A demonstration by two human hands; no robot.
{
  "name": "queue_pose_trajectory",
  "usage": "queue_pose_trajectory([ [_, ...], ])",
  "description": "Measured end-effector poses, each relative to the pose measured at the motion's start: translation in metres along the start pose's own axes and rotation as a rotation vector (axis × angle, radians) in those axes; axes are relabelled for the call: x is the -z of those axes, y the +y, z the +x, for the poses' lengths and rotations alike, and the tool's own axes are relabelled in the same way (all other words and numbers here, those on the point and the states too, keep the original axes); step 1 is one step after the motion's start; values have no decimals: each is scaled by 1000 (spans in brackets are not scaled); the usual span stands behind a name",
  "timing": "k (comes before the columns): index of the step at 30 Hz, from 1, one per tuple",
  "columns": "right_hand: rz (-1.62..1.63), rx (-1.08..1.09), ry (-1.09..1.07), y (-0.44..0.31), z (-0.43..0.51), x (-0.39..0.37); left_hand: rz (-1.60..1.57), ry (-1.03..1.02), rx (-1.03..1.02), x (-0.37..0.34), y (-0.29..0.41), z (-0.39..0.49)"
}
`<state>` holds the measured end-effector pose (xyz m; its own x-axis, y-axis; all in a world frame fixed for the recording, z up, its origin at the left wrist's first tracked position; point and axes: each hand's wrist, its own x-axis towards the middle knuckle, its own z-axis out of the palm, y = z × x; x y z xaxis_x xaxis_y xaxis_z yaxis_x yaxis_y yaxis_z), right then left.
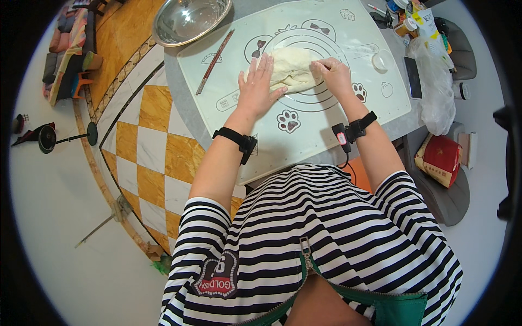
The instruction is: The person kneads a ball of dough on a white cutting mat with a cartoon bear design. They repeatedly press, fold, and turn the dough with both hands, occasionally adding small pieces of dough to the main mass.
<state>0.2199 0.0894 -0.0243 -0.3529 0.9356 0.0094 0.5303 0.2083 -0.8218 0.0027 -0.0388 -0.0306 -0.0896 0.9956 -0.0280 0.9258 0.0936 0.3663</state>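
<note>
A pale mass of dough (294,67) with a creased, folded surface lies on a printed silicone kneading mat (269,155). My left hand (259,83) rests flat on the dough's left side, fingers extended and somewhat apart. At its right edge, my right hand (332,75) has curled fingers pinching the dough. Flour or dough residue marks the fingers of both hands. A pair of dark chopsticks (215,62) lies on the mat to the left of my left hand. Toward the mat's right side sits a small translucent round dish (381,60).
A steel mixing bowl (191,20) stands at the table's back left. Along the right side are a black phone-like slab (413,77), a clear plastic bag (434,93) and several jars. A red bag (440,159) rests on a grey chair (444,203).
</note>
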Motion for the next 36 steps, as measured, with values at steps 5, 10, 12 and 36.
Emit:
queue_pose_trajectory([
  [5, 249, -175, -49, 16, 1, -8, -8, -6, -7, 1, 0, 0],
  [10, 152, -259, -60, 4, 6, -3, -16, 9, 0, -1, -2, -3],
  [12, 69, -197, -113, 9, 11, -9, -18, 11, -2, -2, -1, -2],
  [36, -245, 307, 23, -37, 58, -36, -503, 45, 252, 18, -27, 60],
])
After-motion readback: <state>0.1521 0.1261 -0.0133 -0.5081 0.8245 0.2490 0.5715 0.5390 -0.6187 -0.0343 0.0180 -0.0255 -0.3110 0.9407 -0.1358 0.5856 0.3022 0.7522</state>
